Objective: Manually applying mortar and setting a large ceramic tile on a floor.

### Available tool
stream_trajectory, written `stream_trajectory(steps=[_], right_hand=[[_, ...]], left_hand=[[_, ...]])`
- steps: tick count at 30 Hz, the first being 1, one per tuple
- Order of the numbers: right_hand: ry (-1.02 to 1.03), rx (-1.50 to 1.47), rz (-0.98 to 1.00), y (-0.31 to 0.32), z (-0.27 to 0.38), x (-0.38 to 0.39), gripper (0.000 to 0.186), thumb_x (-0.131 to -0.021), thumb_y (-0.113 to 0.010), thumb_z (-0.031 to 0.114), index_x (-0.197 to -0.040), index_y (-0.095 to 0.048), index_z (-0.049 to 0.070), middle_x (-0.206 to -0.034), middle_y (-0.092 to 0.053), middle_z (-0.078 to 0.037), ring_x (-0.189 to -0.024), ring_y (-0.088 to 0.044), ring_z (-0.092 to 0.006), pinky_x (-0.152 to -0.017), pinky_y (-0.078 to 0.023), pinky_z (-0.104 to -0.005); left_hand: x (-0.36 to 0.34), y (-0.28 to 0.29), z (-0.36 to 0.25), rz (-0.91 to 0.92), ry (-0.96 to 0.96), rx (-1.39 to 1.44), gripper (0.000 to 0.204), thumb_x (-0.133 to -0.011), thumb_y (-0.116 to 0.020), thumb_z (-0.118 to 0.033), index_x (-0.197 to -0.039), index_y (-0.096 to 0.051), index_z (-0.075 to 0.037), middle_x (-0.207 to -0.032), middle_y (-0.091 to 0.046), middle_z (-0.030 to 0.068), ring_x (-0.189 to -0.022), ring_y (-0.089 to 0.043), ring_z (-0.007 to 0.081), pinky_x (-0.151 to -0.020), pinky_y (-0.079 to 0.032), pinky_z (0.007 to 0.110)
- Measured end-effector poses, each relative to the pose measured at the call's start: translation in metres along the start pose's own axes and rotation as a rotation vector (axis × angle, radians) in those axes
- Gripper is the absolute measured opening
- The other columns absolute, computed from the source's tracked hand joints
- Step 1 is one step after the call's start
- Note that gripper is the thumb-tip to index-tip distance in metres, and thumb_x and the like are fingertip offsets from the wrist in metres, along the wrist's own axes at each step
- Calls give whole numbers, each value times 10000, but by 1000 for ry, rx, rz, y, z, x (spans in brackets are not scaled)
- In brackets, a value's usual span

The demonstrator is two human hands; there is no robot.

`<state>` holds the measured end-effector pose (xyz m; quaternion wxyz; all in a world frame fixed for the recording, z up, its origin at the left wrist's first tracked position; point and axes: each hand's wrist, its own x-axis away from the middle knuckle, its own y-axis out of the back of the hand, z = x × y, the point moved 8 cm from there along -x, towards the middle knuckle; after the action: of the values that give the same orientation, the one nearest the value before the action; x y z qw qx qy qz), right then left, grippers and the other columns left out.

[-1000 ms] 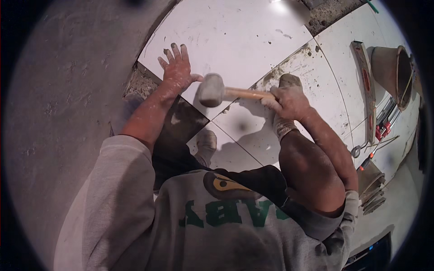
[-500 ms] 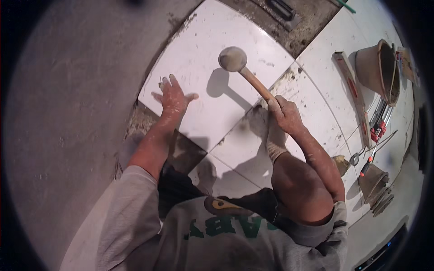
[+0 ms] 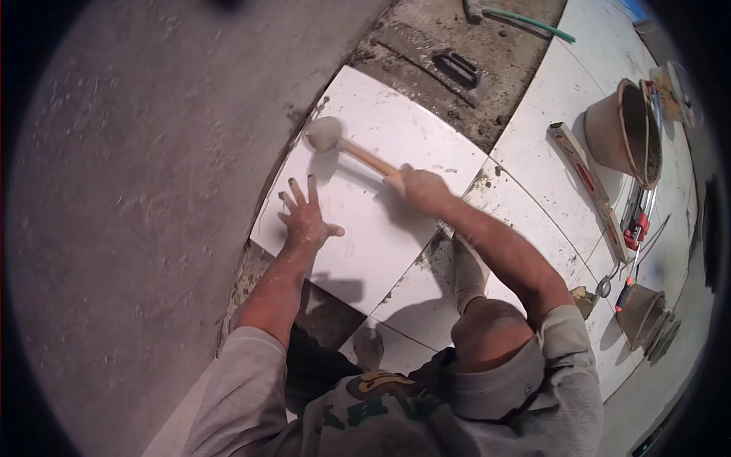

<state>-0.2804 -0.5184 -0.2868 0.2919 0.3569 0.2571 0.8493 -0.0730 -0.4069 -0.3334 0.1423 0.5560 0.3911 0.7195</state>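
Observation:
A large white floor tile (image 3: 381,228) lies in front of me, with its left edge along the grey wall side. My left hand (image 3: 307,221) rests on it palm down, fingers spread. In my right hand (image 3: 423,190) is the wooden handle of a rubber mallet (image 3: 325,135). The mallet's rounded grey head is over the tile's far left part, beyond my left fingertips, with its shadow just below. Whether the head touches the tile I cannot tell.
Wet mortar (image 3: 487,114) beyond the tile holds a float trowel (image 3: 457,70) and a green-handled tool (image 3: 533,25). To the right, on laid tiles, are a spirit level (image 3: 590,186), a bucket (image 3: 615,133), a red-and-silver tile cutter (image 3: 638,221) and stacked buckets (image 3: 643,316).
My right hand has swung the mallet leftward and lower, toward the tile's far left edge. My left hand stays spread on the tile. The view has shifted, showing more mortar beyond.

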Motion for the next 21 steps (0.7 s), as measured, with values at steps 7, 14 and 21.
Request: stream_trajectory(steps=[7, 14, 21], right_hand=[[174, -40, -36, -13, 9, 39, 508, -975, -437, 482, -966, -531, -18, -704, -630, -229, -702, -633, -426, -679, -500, -513], [167, -150, -102, -7, 3, 58, 499, -970, -460, 473, -964, -519, -22, -677, -623, -207, -650, -632, -413, -648, -504, -505], [-60, 23, 147, -33, -14, 44, 542, -977, -419, 501, -1013, -524, -29, -781, -649, -228, -780, -649, -413, -739, -500, -508]], left_hand=[[7, 1, -3, -77, -113, 15, 1370, -581, -873, -428, -1532, 83, -185, -1560, 58, 279, -1407, -43, 549, -1048, -168, 733], [5, 0, -1, -111, -124, 30, 1377, -563, -880, -421, -1533, 60, -158, -1567, 48, 253, -1409, -14, 545, -1134, -112, 627], [3, -2, 2, -174, -135, 13, 1356, -509, -908, -418, -1523, -61, -110, -1541, -131, 273, -1391, -118, 548, -1139, -173, 596]])
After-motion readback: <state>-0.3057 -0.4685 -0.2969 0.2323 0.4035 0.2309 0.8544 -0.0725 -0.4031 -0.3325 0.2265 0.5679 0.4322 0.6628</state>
